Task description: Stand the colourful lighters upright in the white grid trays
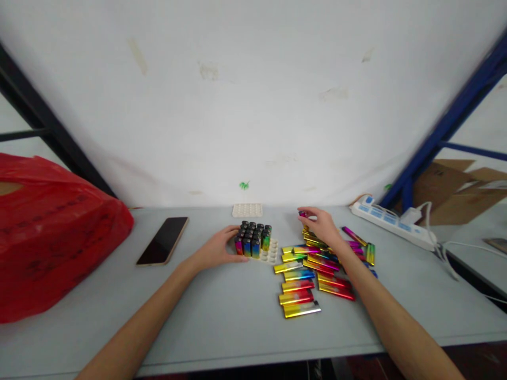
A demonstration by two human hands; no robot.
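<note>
My left hand point(217, 247) reaches around the left side of a white pitted tray point(272, 252), thumb at the front and fingers at the back. Shiny lighters point(252, 241) with black tops stand upright in rows on the tray's left part; cups on its right part show bare. Above the far end of a pile of lighters, my right hand point(320, 224) pinches a purple lighter point(302, 214), mostly covered by the fingers. Many loose lighters point(299, 285) in gold, red, blue, green and purple lie flat below that hand, some hidden by my right forearm.
A second white tray point(247, 210) lies by the wall. A dark-screened phone point(163, 241) is on the left, beside a red plastic bag point(51, 237). At the right are a white power strip point(392, 221) with cables and an open cardboard box point(455, 192) behind a blue frame.
</note>
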